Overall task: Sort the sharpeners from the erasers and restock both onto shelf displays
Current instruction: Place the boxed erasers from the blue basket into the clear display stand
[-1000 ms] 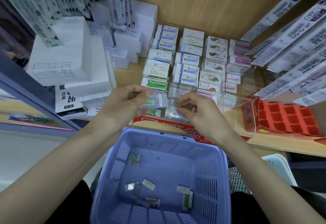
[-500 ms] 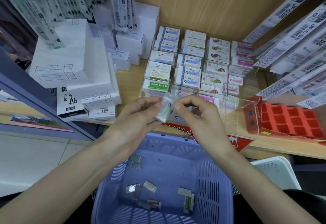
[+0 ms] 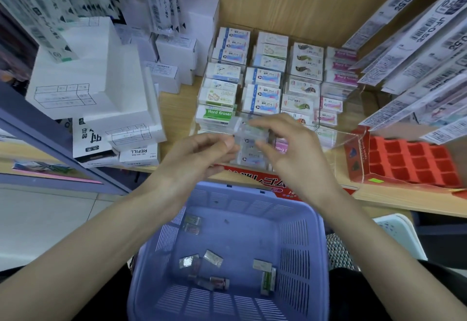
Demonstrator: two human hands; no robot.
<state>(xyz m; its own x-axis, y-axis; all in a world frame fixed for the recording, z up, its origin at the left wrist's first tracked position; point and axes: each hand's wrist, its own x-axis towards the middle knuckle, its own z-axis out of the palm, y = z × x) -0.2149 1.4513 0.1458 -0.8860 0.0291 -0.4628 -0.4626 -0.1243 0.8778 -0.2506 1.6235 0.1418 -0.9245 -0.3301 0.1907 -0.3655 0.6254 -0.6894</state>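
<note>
placement looks to be the step in hand. a small clear-wrapped packet, too blurred to call eraser or sharpener, sits at the fingertips of the left hand, which pinches its lower edge. the right hand is just beside it, fingers loosely curled, thumb and forefinger apart and gripping nothing. whether its forefinger touches the packet's top i cannot tell. both hands are just beyond the far rim of the lilac slatted plastic basket and close against the front of the clear acrylic stepped display of boxed erasers.

to do it well, read the label first, then match it to a row. the white box with the green "hard eraser" label lies just ahead of the left fingertips, and the pink-labelled boxes sit ahead and to the right of the right hand. slide the packet in flat, label up, with the free hand steadying the neighbours so no stack topples. the few small wrapped pieces below the wrists, on the basket floor, are left to sort.

half a second ago both hands pinched the packet together low over the basket rim. now they are farther forward at the display, and the right has let go.
</note>
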